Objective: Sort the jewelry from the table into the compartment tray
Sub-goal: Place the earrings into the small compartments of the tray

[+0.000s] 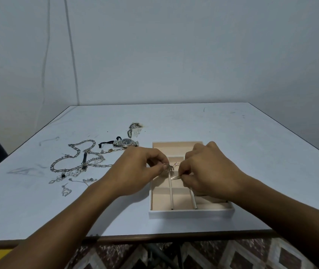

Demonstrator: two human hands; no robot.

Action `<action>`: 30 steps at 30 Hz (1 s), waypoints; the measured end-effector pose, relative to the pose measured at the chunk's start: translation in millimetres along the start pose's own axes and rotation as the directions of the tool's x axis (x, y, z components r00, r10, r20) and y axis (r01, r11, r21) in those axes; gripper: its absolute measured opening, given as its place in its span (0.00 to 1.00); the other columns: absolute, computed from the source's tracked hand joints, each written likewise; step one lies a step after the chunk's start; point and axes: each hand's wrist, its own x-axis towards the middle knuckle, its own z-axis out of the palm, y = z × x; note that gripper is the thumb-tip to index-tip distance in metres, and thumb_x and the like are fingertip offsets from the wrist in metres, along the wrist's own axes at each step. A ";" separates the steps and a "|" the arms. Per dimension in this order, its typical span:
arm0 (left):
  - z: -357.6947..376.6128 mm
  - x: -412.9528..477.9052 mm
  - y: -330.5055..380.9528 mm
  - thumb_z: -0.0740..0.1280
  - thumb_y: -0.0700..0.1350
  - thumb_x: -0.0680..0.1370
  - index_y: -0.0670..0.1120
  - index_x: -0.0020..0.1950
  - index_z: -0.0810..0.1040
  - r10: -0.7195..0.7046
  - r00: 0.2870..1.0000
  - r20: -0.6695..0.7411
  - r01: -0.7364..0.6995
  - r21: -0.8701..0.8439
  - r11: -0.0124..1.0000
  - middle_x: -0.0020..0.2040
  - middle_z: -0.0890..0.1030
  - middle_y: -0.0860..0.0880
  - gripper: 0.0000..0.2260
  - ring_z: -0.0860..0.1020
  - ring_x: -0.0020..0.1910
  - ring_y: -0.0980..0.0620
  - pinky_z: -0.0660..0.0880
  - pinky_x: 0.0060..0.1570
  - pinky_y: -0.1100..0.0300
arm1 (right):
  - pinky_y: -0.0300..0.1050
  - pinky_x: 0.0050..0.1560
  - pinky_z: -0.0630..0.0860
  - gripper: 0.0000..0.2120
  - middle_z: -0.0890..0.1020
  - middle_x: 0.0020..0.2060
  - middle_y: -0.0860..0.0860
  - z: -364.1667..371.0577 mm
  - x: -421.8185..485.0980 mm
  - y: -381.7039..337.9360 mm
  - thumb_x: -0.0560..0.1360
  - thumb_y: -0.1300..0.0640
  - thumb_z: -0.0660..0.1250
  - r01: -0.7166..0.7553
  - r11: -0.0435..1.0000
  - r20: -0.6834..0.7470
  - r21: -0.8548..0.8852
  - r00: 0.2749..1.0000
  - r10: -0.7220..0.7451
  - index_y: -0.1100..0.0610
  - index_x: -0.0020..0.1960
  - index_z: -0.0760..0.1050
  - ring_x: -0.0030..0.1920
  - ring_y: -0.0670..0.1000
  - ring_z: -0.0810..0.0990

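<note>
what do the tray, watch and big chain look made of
Tray: white rigid outer wall, maybe painted wood or plastic. Its peach lining is matte with no glare and looks like velvet or felt.
Watch: silvery polished metal band and case with bright glints, and a dark dial.
Chain: silver-tone metal, its large open links catching light. Whether it is plated or solid, I cannot tell.

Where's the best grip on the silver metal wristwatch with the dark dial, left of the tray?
Probably pinch the wristwatch across its round case, near and far edges, coming straight down. The dial faces up, the case is the rigid bulge, and the link band trails off both sides. A black cord lies by its left end, so stay off that side.
</note>
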 end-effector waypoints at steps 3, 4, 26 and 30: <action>-1.0 -0.7 -0.4 0.70 0.44 0.75 0.53 0.44 0.84 0.007 1.000 0.003 -0.007 0.003 1.000 0.36 0.83 0.59 0.04 0.80 0.38 0.63 0.72 0.39 0.71 | 0.46 0.45 0.59 0.14 0.82 0.45 0.45 -2.7 -0.3 0.4 0.77 0.50 0.58 0.055 0.997 0.021 -0.050 0.998 -0.054 0.47 0.49 0.82 0.48 0.50 0.72; -1.5 -0.8 -0.4 0.70 0.44 0.75 0.53 0.44 0.84 0.007 1.000 0.003 -0.007 0.002 1.000 0.36 0.83 0.59 0.05 0.80 0.38 0.63 0.72 0.39 0.71 | 0.46 0.45 0.60 0.14 0.81 0.45 0.45 -4.0 0.1 1.0 0.77 0.50 0.58 0.070 0.996 0.040 -0.050 0.997 -0.068 0.47 0.50 0.82 0.48 0.50 0.72; 11.5 0.9 5.6 0.69 0.48 0.76 0.55 0.47 0.84 -0.023 0.999 0.025 0.022 0.024 0.999 0.38 0.82 0.60 0.04 0.78 0.39 0.64 0.70 0.39 0.73 | 0.31 0.45 0.68 0.08 0.80 0.48 0.38 -18.1 -8.2 41.4 0.76 0.51 0.67 -0.211 0.891 0.167 0.401 0.974 0.155 0.45 0.52 0.82 0.50 0.39 0.76; 19.2 1.7 13.6 0.68 0.48 0.76 0.53 0.49 0.84 0.080 0.997 0.001 -0.079 0.171 0.982 0.40 0.82 0.57 0.05 0.78 0.41 0.60 0.75 0.44 0.61 | 0.28 0.42 0.68 0.07 0.80 0.49 0.38 -13.8 -15.6 51.2 0.76 0.51 0.67 -0.241 0.879 0.167 0.412 0.968 0.187 0.45 0.52 0.82 0.50 0.38 0.76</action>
